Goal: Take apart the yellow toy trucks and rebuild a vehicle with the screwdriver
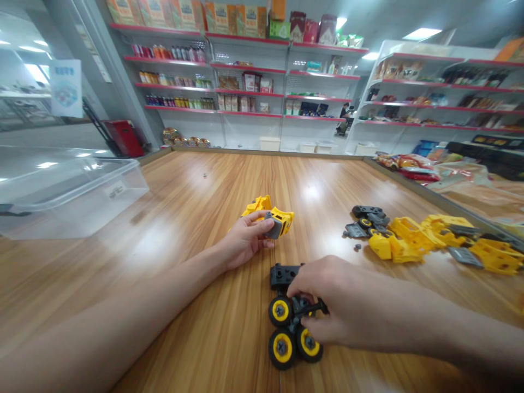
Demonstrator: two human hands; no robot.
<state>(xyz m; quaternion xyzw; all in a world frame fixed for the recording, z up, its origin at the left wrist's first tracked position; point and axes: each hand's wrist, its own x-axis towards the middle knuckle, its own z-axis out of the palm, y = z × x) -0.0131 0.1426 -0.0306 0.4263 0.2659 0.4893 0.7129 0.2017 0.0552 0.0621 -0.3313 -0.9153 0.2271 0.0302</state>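
Observation:
My left hand (246,240) is closed around a yellow and grey toy truck part (282,222), raised over the middle of the table. Another yellow plastic piece (258,204) shows just behind those fingers; whether it is held too, I cannot tell. Close to me, my right hand (333,303) reaches down with its fingers curled on a small black plastic part (315,308). Below and beside that hand are several black toy wheels with yellow hubs (281,347). A black chassis piece (282,277) lies just beyond them, partly covered by the fingers.
On the right lie yellow toy body parts (403,240) with black and grey pieces (368,218). A clear plastic bin (73,202) stands at the left. Bagged goods (417,166) sit past the table's right edge. Stocked shelves (249,68) line the back.

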